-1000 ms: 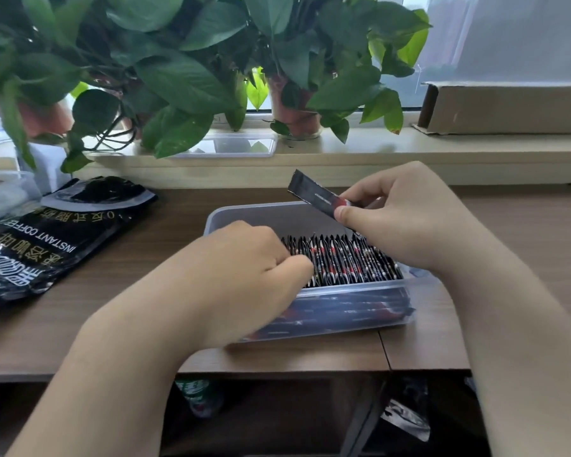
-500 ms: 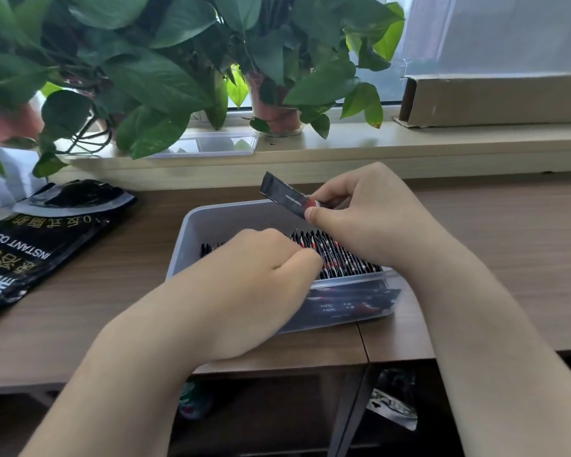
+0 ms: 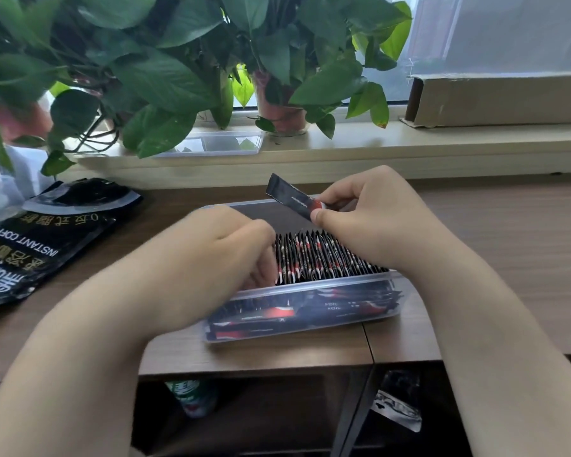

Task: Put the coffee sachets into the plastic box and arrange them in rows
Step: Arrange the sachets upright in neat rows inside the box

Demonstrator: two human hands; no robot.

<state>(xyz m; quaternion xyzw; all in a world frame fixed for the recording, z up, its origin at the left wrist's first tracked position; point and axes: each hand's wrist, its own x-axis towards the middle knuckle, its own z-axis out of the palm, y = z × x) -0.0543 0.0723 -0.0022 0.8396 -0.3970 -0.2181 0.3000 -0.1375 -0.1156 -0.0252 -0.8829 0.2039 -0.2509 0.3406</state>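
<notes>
Sachet (image 3: pixel 289 198) pinched by R hand (image 3: pixel 376 225) over box (image 3: pixel 327 282); L hand (image 3: pixel 218 258) curled at row (image 3: pixel 320 255), grip unclear; next, slot it in.

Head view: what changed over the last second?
Almost nothing: left hand edged slightly farther into the box, at the row. Right hand still pinches one sachet above it; box and bag stayed put.
</notes>
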